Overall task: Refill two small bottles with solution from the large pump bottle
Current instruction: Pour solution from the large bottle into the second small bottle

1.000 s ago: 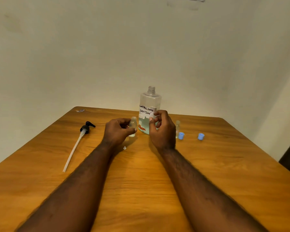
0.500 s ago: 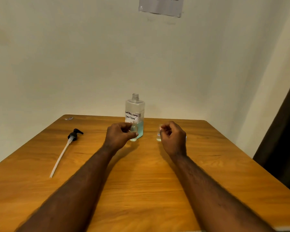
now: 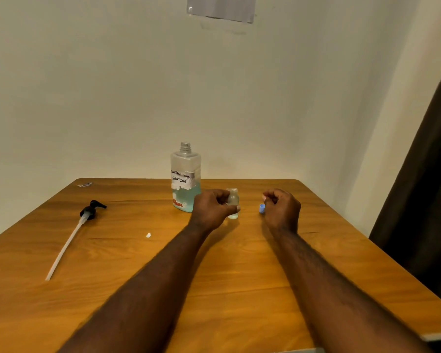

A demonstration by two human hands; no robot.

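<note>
Pinched in the left hand's (image 3: 211, 208) grip, thumb in front and fingers curled behind, the small clear plastic bottle (image 3: 233, 203) stands upright with its base on or just above the wooden bench (image 3: 239, 271); which of the two cannot be told. Its neck is uncapped and a little pale liquid shows at the bottom. Far left, the black pump head with its long white dip tube (image 3: 71, 236) lies flat, well apart from everything, and a tiny white scrap (image 3: 148, 235) lies between it and the left forearm. Just behind the left hand stands the large clear pump bottle (image 3: 186, 178), neck open, about a third full of blue-green liquid, its handwritten label reading contact lens solution; the hand hides its lower right corner. The right hand's (image 3: 281, 210) grip is closed into a loose fist, and what it pinches cannot be made out. A small blue cap (image 3: 262, 208) peeks out at its fingertips, partly hidden. A second small bottle is not visible. Near and left areas of the bench lie open; its right edge runs close to a dark curtain (image 3: 423, 187)
</note>
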